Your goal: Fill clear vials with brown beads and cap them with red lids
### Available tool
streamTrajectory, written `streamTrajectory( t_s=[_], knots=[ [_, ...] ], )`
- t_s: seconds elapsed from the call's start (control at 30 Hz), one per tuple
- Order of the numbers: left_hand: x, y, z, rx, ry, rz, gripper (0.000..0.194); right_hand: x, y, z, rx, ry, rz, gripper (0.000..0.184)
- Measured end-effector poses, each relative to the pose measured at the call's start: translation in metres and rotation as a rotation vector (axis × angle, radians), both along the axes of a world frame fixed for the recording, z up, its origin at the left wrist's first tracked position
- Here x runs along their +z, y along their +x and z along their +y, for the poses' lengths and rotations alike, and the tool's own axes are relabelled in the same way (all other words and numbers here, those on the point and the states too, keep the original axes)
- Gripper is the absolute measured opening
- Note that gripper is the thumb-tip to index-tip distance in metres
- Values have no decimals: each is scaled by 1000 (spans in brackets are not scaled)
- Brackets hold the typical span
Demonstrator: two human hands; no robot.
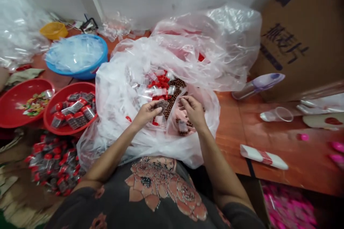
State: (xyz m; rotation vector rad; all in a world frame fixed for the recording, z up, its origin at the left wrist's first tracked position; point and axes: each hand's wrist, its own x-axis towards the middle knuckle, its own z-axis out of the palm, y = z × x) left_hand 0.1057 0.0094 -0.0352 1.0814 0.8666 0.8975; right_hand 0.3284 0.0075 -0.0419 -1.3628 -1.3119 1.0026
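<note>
1. Head view, directed forward and down over a large crumpled clear polythene bag (120, 89), its mouth spread open in front of the wearer.
2. Gripped between thumb and fingers of the left hand (146, 112): a small flat clear plastic packet (162, 106) with dark brown contents, held above the open bag.
3. Beside the left hand and apart from it: the right hand (195, 111), fingers curled inward over the bag. Any item between those fingers impossible to make out.
4. Inside the bag, directly below both hands: a heap of round brown beads (173, 94), mixed with red plastic caps (158, 84) and small clear packets.
5. Left of the bag: a round red plastic basin (70, 86) of red-capped dark packets, just beside a second round red plastic basin (21, 89) of mixed coloured pieces. Behind them, a round blue plastic basin (99, 61) of clear film and a yellow plastic bowl (53, 30).
6. Lower left, below the basins: a loose pile of red-capped packets (53, 164).
7. Right of the bag: an orange-brown tabletop (233, 139) bearing a clear plastic cup (282, 114) and a white-and-red tube (263, 157), with a brown cardboard carton (303, 43) behind.
</note>
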Motion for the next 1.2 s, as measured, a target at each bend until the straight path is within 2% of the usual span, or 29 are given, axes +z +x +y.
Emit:
streamTrajectory(
  t_s=[0.13,0.23,0.33,0.43,0.53,0.63,0.73,0.87,1.0,1.13,1.2],
  knots=[
    [4,-8,1,30,-51,-33,51,-21,2,31,17,51,-358,25],
    [3,-10,2,40,-85,-57,50,-32,-3,59,59,81,-616,31],
    [0,-11,3,46,-128,-49,49,-35,-11,79,86,10,-794,42],
    [-2,-12,3,74,-183,-35,46,-30,-17,86,123,-88,-918,51],
    [-4,-14,3,83,-206,-23,44,-25,-19,87,133,-168,-959,52],
    [-7,-15,4,81,-218,-14,43,-25,-16,85,138,-174,-942,54],
    [-10,-17,4,81,-203,0,45,-28,-10,81,147,-131,-914,52],
    [-13,-18,3,93,-180,3,48,-27,-7,74,38,-7,-894,35],
    [-12,-16,2,102,-188,-1,49,-25,-21,68,168,6,-923,25],
    [-7,-15,-1,60,-162,-16,49,-26,-37,67,198,-8,-1007,33],
    [-3,-16,-4,45,-144,-30,49,-27,-38,67,212,-39,-989,31]
  ],
)
